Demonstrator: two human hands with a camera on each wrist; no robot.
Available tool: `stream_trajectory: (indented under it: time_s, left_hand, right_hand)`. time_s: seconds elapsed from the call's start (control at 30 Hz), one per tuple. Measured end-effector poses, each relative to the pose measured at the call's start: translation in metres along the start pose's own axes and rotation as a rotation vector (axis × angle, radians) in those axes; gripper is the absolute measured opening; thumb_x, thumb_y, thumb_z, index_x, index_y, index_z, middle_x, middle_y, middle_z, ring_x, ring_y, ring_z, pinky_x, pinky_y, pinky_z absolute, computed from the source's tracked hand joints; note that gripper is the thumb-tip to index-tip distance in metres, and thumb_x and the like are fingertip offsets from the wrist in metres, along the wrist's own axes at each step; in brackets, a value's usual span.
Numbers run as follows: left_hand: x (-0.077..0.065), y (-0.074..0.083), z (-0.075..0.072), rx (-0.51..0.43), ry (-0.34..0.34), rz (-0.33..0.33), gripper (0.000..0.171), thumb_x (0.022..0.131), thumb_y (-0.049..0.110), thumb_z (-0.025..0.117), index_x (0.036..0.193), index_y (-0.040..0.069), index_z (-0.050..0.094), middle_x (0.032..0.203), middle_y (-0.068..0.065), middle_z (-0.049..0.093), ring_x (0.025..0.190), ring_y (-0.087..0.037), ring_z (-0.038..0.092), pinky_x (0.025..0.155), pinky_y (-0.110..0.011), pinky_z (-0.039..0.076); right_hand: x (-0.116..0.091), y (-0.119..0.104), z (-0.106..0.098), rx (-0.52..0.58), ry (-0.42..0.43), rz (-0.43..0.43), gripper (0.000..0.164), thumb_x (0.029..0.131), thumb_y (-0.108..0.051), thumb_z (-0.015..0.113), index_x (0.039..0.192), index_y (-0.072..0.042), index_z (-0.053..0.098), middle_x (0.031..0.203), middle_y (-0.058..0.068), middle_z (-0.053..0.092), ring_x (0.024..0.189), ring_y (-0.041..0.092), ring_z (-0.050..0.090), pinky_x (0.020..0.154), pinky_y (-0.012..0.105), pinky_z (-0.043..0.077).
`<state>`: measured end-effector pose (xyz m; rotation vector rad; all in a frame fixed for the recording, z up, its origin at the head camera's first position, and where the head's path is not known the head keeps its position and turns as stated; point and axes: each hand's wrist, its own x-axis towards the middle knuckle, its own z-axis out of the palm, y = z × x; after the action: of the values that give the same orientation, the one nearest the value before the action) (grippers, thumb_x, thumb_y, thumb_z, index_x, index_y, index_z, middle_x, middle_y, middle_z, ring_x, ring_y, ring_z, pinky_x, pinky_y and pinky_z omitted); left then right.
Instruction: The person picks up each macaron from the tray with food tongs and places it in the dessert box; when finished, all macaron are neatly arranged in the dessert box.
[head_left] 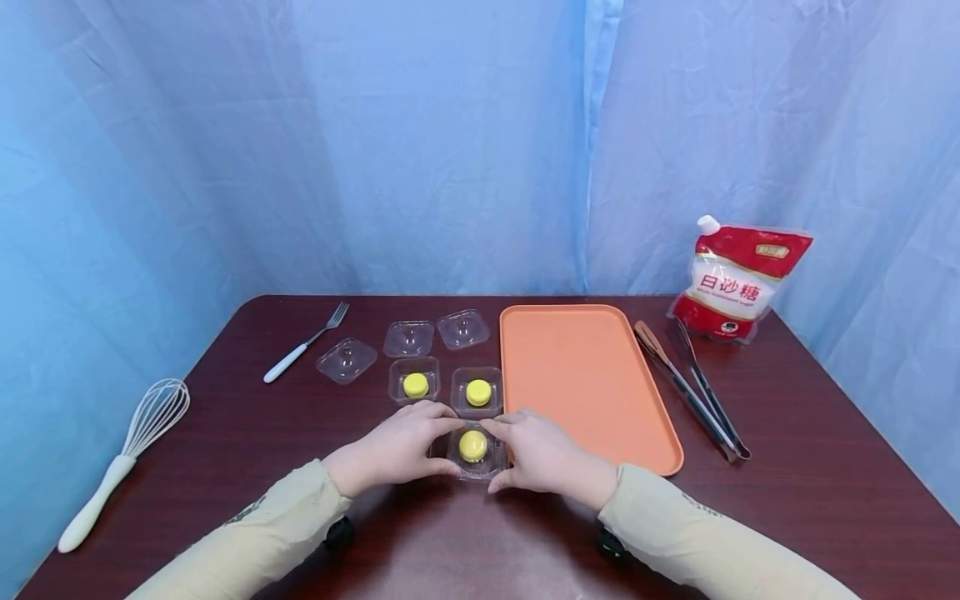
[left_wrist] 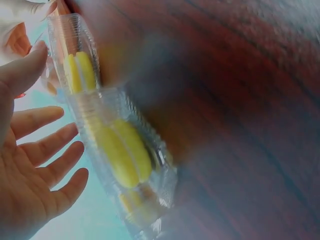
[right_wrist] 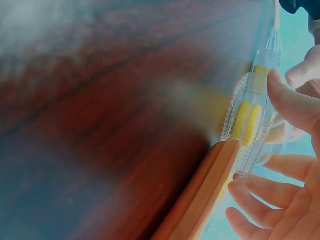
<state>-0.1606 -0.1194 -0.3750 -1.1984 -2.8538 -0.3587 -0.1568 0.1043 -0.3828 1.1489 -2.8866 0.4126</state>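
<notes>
My left hand (head_left: 408, 443) and right hand (head_left: 543, 454) face each other around the front clear box (head_left: 491, 477), which holds a yellow macaron (head_left: 472, 447). Between the thumb and fingers of both hands is a clear plastic lid (right_wrist: 256, 159), over that box; whether it is seated is hard to tell. Just behind stand two more clear boxes, each with a yellow macaron (head_left: 416, 385) (head_left: 478, 392). Below my left hand, another box holds a macaron (left_wrist: 124, 154), mostly hidden in the head view.
Three domed clear lids (head_left: 347, 361) (head_left: 408, 339) (head_left: 462, 329) lie at the back. A fork (head_left: 303, 346) and whisk (head_left: 123, 458) are on the left. To the right are an orange tray (head_left: 585, 375), metal tongs (head_left: 697, 396) and a red sugar bag (head_left: 738, 279).
</notes>
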Motion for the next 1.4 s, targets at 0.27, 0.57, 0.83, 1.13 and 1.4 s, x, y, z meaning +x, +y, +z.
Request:
stream_trajectory:
  time_s: [0.27,0.57,0.83,1.13,1.4]
  left_hand:
    - [-0.006,-0.010,-0.008,-0.003,0.087,-0.050,0.045,0.082,0.030,0.073,0.117,0.003,0.065,0.111,-0.009,0.063,0.101,-0.022,0.061,0.090,-0.043,0.049]
    - [-0.016,-0.023,-0.013,-0.008,0.158,-0.161,0.038,0.082,0.025,0.074,0.114,0.005,0.067,0.110,-0.009,0.063,0.101,-0.024,0.061,0.088,-0.043,0.049]
    - [-0.024,-0.039,-0.017,0.012,0.179,-0.232,0.040,0.083,0.023,0.073,0.117,0.002,0.064,0.112,-0.011,0.061,0.102,-0.026,0.060,0.089,-0.045,0.049]
    - [-0.033,-0.062,-0.019,-0.003,0.200,-0.336,0.043,0.084,0.021,0.072,0.120,0.001,0.062,0.114,-0.014,0.060,0.107,-0.031,0.058,0.093,-0.049,0.048]
    - [-0.039,-0.086,-0.016,-0.012,0.207,-0.418,0.045,0.086,0.022,0.070,0.123,0.000,0.059,0.118,-0.018,0.057,0.109,-0.034,0.056,0.094,-0.050,0.048]
  right_hand:
    - [0.000,0.000,0.001,0.009,0.009,0.009,0.079,0.064,-0.045,0.084,0.126,-0.002,0.060,0.117,0.015,0.065,0.102,0.026,0.060,0.087,0.039,0.050]
    - [0.000,0.000,0.001,-0.002,0.007,0.001,0.080,0.064,-0.045,0.084,0.126,-0.001,0.059,0.117,0.014,0.065,0.101,0.026,0.060,0.087,0.039,0.050]
    - [-0.001,0.001,0.001,0.002,0.007,-0.005,0.080,0.064,-0.043,0.084,0.127,0.000,0.058,0.118,0.014,0.064,0.103,0.027,0.060,0.088,0.039,0.049]
    - [-0.001,0.002,0.002,0.015,0.017,-0.007,0.082,0.064,-0.046,0.083,0.127,-0.001,0.058,0.118,0.013,0.064,0.104,0.026,0.060,0.089,0.039,0.049]
    - [-0.001,0.001,0.002,0.012,0.020,-0.005,0.082,0.063,-0.047,0.083,0.127,-0.002,0.058,0.115,0.011,0.065,0.102,0.025,0.060,0.088,0.038,0.049]
